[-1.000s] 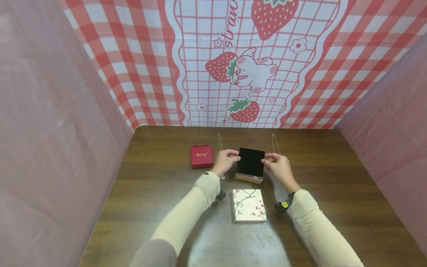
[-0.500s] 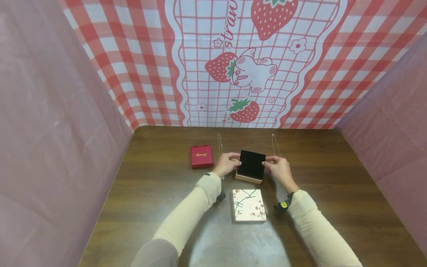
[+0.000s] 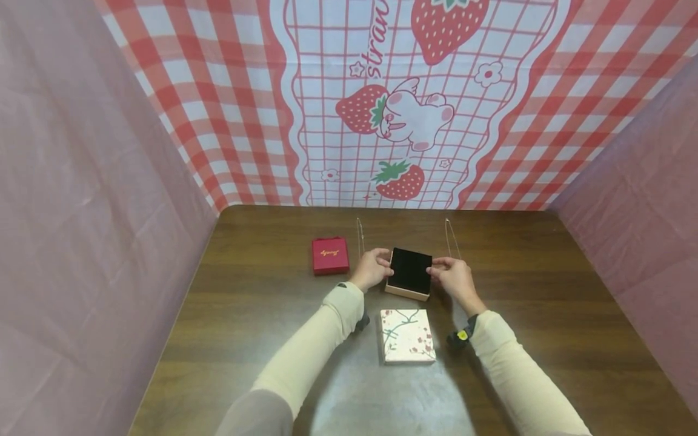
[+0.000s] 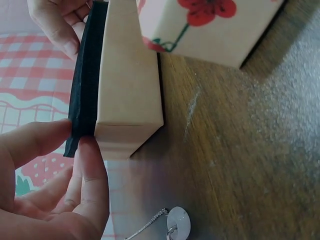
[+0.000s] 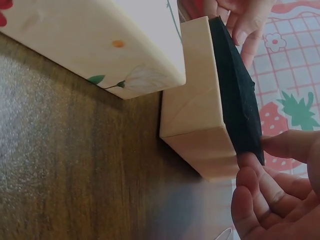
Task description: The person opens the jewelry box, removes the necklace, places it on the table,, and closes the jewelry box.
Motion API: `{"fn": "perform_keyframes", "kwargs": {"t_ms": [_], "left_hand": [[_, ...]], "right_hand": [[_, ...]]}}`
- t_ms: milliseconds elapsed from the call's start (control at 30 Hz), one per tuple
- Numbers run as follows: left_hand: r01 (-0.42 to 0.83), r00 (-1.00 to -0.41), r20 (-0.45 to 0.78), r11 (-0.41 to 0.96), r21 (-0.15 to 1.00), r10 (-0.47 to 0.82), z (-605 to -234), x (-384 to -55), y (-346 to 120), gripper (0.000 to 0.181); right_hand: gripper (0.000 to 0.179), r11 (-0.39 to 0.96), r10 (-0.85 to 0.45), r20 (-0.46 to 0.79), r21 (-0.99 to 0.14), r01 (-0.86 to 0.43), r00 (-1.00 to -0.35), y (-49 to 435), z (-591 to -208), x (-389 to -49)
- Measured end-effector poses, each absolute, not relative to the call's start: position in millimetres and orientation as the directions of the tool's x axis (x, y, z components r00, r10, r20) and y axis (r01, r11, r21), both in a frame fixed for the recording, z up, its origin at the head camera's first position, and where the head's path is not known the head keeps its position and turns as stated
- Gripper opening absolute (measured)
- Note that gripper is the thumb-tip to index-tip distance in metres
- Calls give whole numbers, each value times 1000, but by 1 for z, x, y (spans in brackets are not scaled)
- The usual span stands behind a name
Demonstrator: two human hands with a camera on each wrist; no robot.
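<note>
A square black jewelry box insert point(image 3: 411, 270) sits at the mouth of a cream box base point(image 3: 406, 293). My left hand point(image 3: 372, 269) pinches the insert's left edge between thumb and fingers. On the opposite edge, my right hand point(image 3: 457, 280) pinches it the same way. Both wrist views show the insert's black side point(image 4: 89, 75) standing proud of the cream wall point(image 5: 195, 100), with fingertips right at the rim. Nearer to me lies the matching lid point(image 3: 408, 336), printed with branches and red blossoms.
A red gift box point(image 3: 330, 255) with gold lettering is left of my left hand. Thin chain necklaces lie behind the hands, one on the left point(image 3: 360, 232) and one on the right point(image 3: 449, 235). A round pendant point(image 4: 178, 223) rests on the wooden table point(image 3: 262, 315).
The black insert has come down toward the cream base and tilted flatter, closing the gap at the near side. Both hands have lowered slightly with it; the lid and red box stay put.
</note>
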State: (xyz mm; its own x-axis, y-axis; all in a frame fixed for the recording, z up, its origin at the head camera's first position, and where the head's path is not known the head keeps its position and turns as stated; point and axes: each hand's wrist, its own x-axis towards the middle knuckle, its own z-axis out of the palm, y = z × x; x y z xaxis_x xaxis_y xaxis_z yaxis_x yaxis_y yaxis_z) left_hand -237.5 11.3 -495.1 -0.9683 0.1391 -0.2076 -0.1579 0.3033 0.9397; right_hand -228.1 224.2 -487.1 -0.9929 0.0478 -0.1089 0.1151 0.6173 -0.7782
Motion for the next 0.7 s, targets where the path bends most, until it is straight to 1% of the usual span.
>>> {"fn": "perform_keyframes", "kwargs": {"t_ms": [100, 233, 333, 500, 700], "left_hand": [[-136, -972, -191, 339, 931, 135, -496, -238, 12, 55], [-112, -972, -186, 412, 904, 144, -494, -238, 11, 52], [-87, -973, -176, 470, 878, 148, -494, -236, 11, 53], [-17, -980, -118, 516, 856, 162, -495, -236, 12, 60], [63, -972, -82, 582, 811, 220, -495, -234, 12, 45]], "right_hand": [[34, 620, 41, -108, -777, 110, -993, 224, -489, -228], [34, 633, 32, -92, -768, 92, -995, 224, -489, -228], [35, 660, 31, -65, -748, 69, -997, 223, -489, -227], [36, 695, 20, -9, -718, 20, -1000, 222, -490, -226], [26, 741, -43, 32, -669, -53, -999, 220, -490, -224]]}}
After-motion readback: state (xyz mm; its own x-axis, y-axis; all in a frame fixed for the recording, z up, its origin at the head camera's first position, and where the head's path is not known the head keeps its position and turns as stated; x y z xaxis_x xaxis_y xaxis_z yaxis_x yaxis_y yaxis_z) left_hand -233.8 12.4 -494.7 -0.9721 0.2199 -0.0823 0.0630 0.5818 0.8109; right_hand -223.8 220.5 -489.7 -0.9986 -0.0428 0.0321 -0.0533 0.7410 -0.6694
